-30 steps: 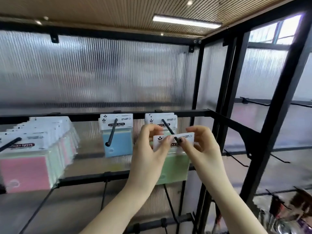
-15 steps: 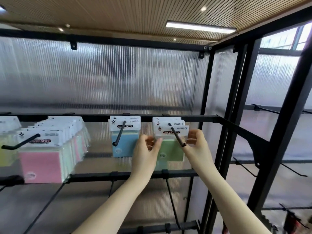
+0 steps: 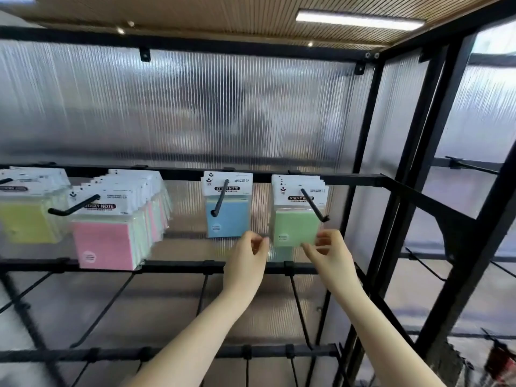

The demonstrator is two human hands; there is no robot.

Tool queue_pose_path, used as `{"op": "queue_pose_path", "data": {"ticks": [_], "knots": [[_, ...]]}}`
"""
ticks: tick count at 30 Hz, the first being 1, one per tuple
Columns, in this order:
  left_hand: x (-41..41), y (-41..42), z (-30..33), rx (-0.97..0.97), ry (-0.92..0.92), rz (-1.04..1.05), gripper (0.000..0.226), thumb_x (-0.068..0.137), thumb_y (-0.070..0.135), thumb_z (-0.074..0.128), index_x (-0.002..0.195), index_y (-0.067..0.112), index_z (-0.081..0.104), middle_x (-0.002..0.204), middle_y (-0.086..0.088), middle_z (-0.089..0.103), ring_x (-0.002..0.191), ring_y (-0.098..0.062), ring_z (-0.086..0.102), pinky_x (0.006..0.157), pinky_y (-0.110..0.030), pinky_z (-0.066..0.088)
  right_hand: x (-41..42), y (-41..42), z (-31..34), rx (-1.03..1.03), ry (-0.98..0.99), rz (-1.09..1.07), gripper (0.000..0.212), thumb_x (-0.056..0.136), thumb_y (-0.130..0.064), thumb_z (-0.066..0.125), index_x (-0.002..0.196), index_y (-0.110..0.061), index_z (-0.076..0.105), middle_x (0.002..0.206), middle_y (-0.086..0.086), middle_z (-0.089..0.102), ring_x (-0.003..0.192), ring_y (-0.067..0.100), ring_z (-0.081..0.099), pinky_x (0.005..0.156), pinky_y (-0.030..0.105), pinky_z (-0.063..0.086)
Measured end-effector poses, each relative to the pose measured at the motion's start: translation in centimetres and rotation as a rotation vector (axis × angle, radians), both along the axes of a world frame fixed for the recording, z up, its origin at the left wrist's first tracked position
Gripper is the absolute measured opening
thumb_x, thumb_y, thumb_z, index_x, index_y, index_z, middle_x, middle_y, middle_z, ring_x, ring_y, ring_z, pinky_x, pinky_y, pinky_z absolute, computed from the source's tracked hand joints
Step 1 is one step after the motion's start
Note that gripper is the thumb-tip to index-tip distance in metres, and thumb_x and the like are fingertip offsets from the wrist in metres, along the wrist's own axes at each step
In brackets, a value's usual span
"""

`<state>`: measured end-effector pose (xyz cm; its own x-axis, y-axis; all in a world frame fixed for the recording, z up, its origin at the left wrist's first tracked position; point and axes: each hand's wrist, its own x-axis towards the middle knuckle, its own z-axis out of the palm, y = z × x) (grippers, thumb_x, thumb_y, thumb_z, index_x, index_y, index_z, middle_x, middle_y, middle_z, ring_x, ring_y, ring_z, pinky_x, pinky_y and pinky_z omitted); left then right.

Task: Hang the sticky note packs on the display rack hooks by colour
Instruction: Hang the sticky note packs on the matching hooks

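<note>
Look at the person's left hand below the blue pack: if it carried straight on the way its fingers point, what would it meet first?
Probably the green pack. The left hand has fingers pointing up and right toward its lower left corner, though depth is unclear.

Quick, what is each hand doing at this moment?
Left hand: fingers loosely curled at the lower left corner of the green sticky note pack; grip cannot be told.
Right hand: pinches its lower right corner.

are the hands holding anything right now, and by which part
Right hand pinches the front green sticky note pack, hanging on its hook, at the lower right corner. Left hand sits at the lower left edge; contact is unclear.
</note>
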<state>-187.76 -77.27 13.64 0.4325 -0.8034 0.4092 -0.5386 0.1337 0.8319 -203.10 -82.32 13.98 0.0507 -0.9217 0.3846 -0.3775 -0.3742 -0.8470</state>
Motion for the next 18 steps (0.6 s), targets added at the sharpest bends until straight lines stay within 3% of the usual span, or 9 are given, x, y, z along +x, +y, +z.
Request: {"op": "queue_pose_path", "data": {"ticks": [5, 10, 18], "knots": [[2.0, 2.0, -1.4, 0.123, -0.144, -0.055, 0.013, 0.097, 0.024, 0.050, 0.097, 0.015, 0.058, 0.088, 0.008, 0.057, 0.086, -0.011, 0.056, 0.071, -0.023, 0.044, 0.0, 1.9, -1.9, 0.139, 0.114, -0.030, 0.027, 0.093, -0.027, 0.058, 0.114, -0.011, 0.052, 0.095, -0.004, 0.059, 0.087, 0.011, 0.056, 0.072, 0.024, 0.043], [5.4, 5.0, -1.5, 0.205, -0.308, -0.080, 0.014, 0.097, 0.026, 0.048, 0.103, 0.020, 0.059, 0.101, 0.009, 0.062, 0.094, -0.012, 0.060, 0.083, -0.036, 0.053, 2.8, 4.4, -2.3, 0.131, 0.338, -0.001, 0.021, 0.095, -0.031, 0.053, 0.104, -0.012, 0.057, 0.097, 0.001, 0.063, 0.088, 0.017, 0.059, 0.074, 0.029, 0.047], [13.7, 13.7, -0.2, 0.261, -0.497, 0.018, 0.018, 0.098, 0.027, 0.044, 0.109, 0.023, 0.058, 0.110, 0.009, 0.063, 0.097, -0.011, 0.059, 0.079, -0.031, 0.050, 12.6, 11.0, -1.7, 0.012, 0.463, 0.091, 0.022, 0.094, -0.038, 0.052, 0.104, -0.019, 0.058, 0.099, -0.004, 0.062, 0.089, 0.016, 0.059, 0.078, 0.036, 0.052]]}}
